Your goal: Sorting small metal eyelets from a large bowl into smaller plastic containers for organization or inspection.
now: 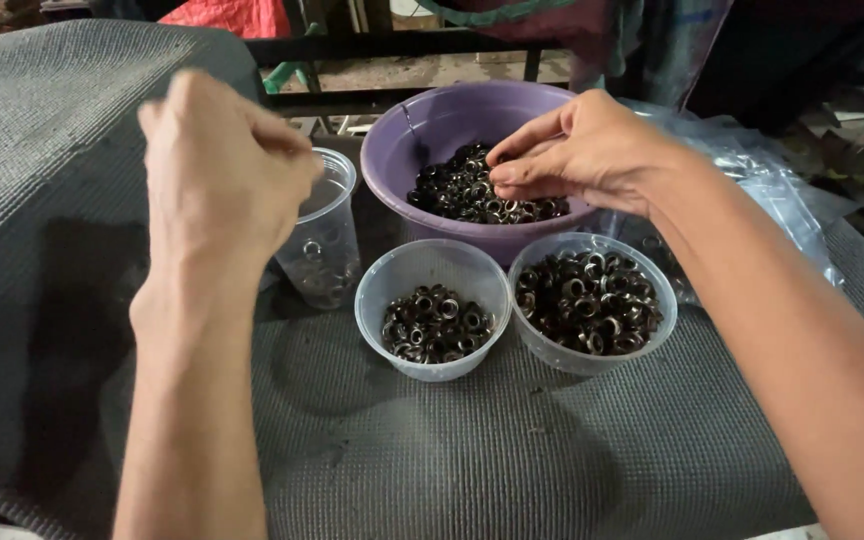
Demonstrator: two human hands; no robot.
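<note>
Our left hand: we hold it raised, fingers curled loosely inward.
Our right hand: we reach forward, fingertips pinched downward.

My purple bowl holds dark, silvery eyelets. The near cups are clear plastic, on a grey ribbed mat. Far left, red cloth.

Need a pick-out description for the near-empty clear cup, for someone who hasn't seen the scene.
Start at the purple basin at the back of the grey mat. Just left of it, partly behind the left hand, stands a tall clear plastic cup. Unlike the two wide clear bowls in front, both heaped with dark metal rings, it is narrow and holds only a few.
</note>
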